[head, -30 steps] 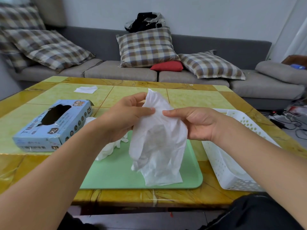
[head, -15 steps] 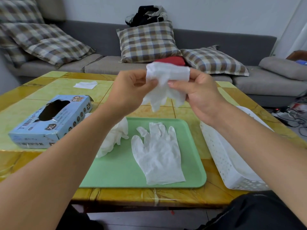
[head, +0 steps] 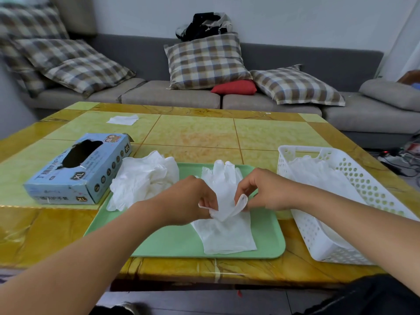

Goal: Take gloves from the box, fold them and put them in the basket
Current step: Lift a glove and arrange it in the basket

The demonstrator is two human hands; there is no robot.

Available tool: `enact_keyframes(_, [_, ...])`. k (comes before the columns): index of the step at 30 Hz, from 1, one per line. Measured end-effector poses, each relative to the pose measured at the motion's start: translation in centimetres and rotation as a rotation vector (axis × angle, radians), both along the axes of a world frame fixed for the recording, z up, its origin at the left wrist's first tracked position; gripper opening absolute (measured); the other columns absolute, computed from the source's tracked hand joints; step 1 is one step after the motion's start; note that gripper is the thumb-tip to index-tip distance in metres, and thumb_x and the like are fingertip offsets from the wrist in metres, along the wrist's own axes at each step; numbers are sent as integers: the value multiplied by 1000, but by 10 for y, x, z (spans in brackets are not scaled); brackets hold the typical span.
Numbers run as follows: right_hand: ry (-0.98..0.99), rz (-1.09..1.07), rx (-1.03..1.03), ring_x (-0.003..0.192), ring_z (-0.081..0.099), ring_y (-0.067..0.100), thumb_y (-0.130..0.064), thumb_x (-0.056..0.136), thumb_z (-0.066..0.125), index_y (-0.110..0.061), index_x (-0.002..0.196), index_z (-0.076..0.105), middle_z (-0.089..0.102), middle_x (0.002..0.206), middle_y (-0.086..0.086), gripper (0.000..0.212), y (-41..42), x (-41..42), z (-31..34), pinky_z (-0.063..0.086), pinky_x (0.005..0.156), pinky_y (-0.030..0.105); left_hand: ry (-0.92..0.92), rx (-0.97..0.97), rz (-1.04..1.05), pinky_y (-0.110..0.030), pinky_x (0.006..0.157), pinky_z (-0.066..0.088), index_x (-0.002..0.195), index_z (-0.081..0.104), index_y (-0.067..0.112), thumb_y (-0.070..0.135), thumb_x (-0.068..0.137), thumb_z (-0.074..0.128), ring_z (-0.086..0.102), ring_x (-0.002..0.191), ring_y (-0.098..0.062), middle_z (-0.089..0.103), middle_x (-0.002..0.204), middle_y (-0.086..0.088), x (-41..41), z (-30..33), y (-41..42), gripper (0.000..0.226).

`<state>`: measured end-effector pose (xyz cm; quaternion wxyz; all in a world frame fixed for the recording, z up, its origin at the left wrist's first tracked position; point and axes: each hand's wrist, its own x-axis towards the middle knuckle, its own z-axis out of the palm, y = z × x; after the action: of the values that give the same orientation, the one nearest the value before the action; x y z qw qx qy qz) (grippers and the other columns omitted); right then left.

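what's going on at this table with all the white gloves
A person is folding thin white disposable gloves. Both hands, left hand and right hand, pinch one glove over another flat glove on the green plastic tray. The white perforated basket already holds gloves; the blue cardboard box sits open.

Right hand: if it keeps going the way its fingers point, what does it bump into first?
Probably the left hand. The right hand points leftward across the glove both pinch; depth is unclear.
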<state>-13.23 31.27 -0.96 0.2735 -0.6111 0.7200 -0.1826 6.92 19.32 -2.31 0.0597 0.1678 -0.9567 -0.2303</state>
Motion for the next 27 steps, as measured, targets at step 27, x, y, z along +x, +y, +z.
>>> enact_keyframes(27, [380, 376, 235, 95, 54, 1, -42, 69, 90, -29, 92, 70, 56, 104, -14, 33, 15, 26, 9, 49, 77, 23, -266, -44, -212, -18, 74, 51, 94, 70, 23, 27, 86, 71, 62, 81, -2, 67, 90, 11, 13, -1, 17, 9])
